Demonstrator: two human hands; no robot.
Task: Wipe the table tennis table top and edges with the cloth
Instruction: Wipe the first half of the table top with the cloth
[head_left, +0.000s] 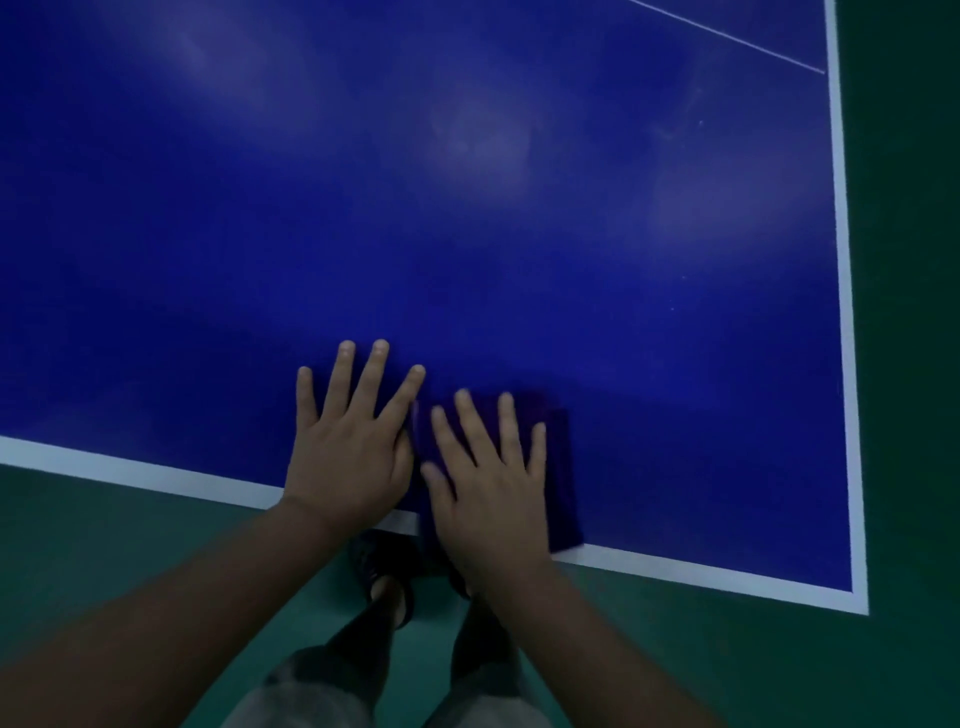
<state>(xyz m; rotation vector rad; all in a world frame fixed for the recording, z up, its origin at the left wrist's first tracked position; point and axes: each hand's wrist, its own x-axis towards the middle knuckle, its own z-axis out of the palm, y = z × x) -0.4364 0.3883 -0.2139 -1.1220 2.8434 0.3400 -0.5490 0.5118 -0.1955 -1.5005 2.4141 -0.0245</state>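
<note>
The blue table tennis table top (467, 182) fills most of the head view, with a white border line along its near edge (130, 475) and right edge (844, 312). A dark purple cloth (563, 467) lies flat at the near edge, close to the table's near right corner. My right hand (488, 483) presses flat on the cloth with fingers spread. Just left of it, my left hand (348, 447) lies flat with straight fingers, partly on the bare table top and touching the cloth's left side.
Green floor (909, 364) lies beyond the right and near edges. My legs and dark shoes (384, 577) stand just below the near edge. A thin white centre line (727, 35) crosses the far right of the table top. Faint smears show on the blue surface.
</note>
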